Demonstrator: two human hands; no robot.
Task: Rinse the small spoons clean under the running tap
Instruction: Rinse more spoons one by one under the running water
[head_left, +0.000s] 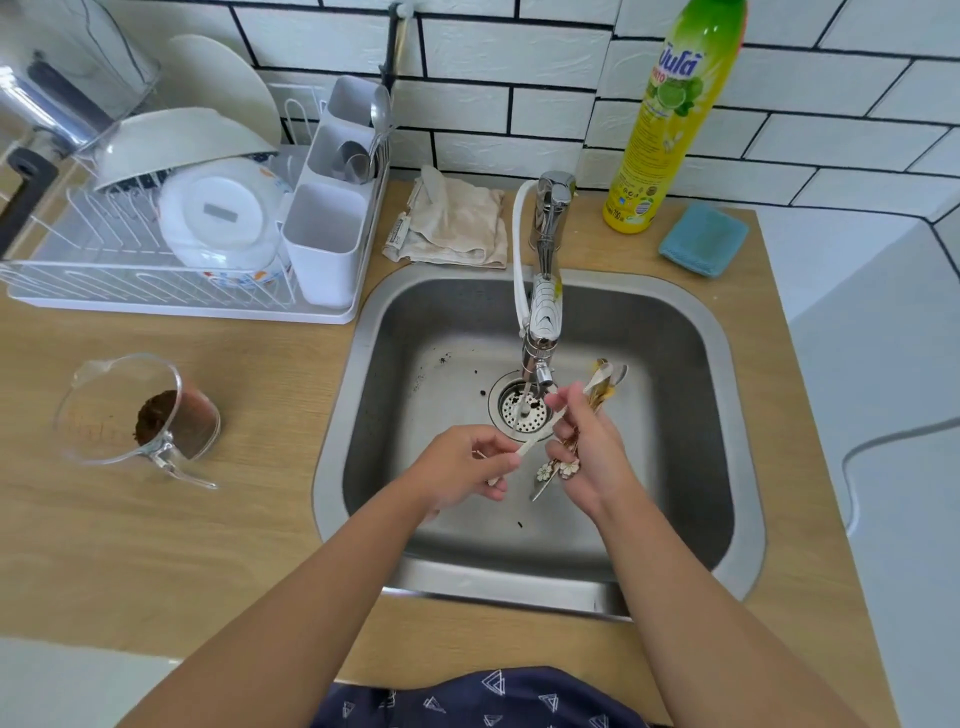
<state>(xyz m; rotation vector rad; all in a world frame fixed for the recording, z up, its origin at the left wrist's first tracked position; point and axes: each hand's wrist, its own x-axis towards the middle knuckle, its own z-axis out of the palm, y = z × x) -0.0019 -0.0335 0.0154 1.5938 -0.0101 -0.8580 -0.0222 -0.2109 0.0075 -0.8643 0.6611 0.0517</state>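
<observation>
Over the steel sink (675, 364), my right hand (592, 457) grips a bunch of small spoons (605, 382); their bowls stick out above the fingers and flower-shaped handle ends (558, 470) hang below. My left hand (462, 467) pinches the handle of one pale spoon (530, 444), which slants up toward my right hand's fingertips. A thin stream of water (523, 405) runs from the tap (543, 322) onto the drain strainer (519, 410), just left of the bunch.
A white dish rack (156, 280) with bowls and a cutlery holder stands at the back left. A glass measuring jug (140, 410) with coffee grounds sits left of the sink. Behind the sink lie a cloth (452, 218), a yellow detergent bottle (670, 114) and a blue sponge (704, 239).
</observation>
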